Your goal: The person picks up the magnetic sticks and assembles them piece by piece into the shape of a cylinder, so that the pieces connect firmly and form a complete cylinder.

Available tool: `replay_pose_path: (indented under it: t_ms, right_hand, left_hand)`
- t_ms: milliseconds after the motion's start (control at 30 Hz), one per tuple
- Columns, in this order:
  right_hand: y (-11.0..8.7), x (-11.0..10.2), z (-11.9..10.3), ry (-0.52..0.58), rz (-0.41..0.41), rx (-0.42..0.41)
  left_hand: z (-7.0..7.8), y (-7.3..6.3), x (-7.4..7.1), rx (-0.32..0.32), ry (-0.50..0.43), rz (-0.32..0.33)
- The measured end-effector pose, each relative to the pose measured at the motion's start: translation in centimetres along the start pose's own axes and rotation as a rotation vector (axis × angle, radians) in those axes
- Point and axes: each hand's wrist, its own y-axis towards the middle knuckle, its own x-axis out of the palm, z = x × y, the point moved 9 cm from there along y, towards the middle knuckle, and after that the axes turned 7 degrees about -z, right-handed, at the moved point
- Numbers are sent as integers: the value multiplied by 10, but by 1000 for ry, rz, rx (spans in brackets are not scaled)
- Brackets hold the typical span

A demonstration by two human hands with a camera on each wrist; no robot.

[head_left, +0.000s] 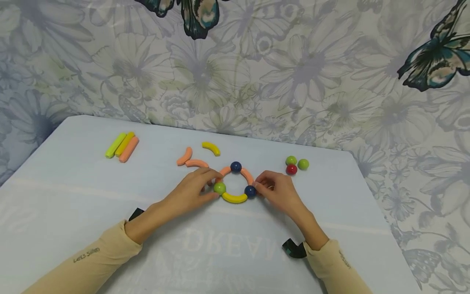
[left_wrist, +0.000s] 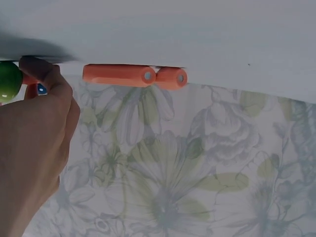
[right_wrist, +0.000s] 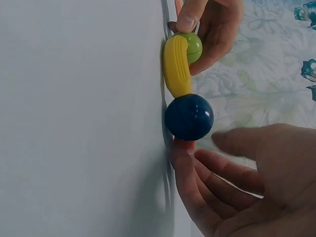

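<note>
A ring of curved rods and balls lies on the table. It has a yellow curved rod (head_left: 235, 198) at the front, two orange curved rods (head_left: 247, 176) behind, a green ball (head_left: 219, 188) at left and two dark blue balls (head_left: 250, 191) at right and back. My left hand (head_left: 192, 185) pinches the green ball, thumb in front and forefinger behind by the left orange rod. My right hand (head_left: 279, 191) is beside the right blue ball. In the right wrist view its forefinger touches the orange rod end below the blue ball (right_wrist: 189, 117), and its thumb stands apart from the ball.
Two loose orange curved rods (head_left: 196, 163) and a yellow curved rod (head_left: 211, 148) lie behind my left hand. Straight rods (head_left: 129, 149) in green, yellow and orange sit at far left. Two green balls (head_left: 303, 164) and a red ball (head_left: 291, 169) rest at back right, near the patterned wall.
</note>
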Motion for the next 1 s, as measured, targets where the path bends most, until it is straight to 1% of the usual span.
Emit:
replay_pose_path:
  t_ms: [133, 267, 400, 500, 600, 700, 767, 833, 900, 933, 1000]
  right_hand:
    - [7, -4, -3, -53, 24, -36]
    - [18, -4, -4, -86, 12, -61]
    - [32, -7, -2, -84, 44, -51]
    - [40, -9, 0, -60, 86, -47]
    - [43, -7, 5, -30, 112, -43]
    - [42, -4, 11, 6, 119, -41]
    - [42, -2, 13, 28, 121, -44]
    - [42, -2, 15, 46, 131, -51]
    - [42, -2, 17, 56, 146, -56]
    - [42, -2, 19, 55, 153, -56]
    - [41, -3, 21, 51, 162, -60]
  left_hand:
    - [1, 6, -4, -12, 2, 8]
    - [-1, 19, -6, -57, 5, -12]
    - [0, 34, -8, -97, 41, -16]
    - [0, 43, -9, -113, 63, 3]
    - [-4, 45, -8, -131, 54, 23]
    - [-7, 42, -9, -138, 39, 43]
    - [-8, 40, -12, -128, 38, 52]
    - [-7, 38, -18, -126, 38, 58]
    - [-9, 38, -30, -127, 38, 74]
    - [-11, 38, -38, -139, 38, 84]
    - [-20, 35, -60, -176, 36, 120]
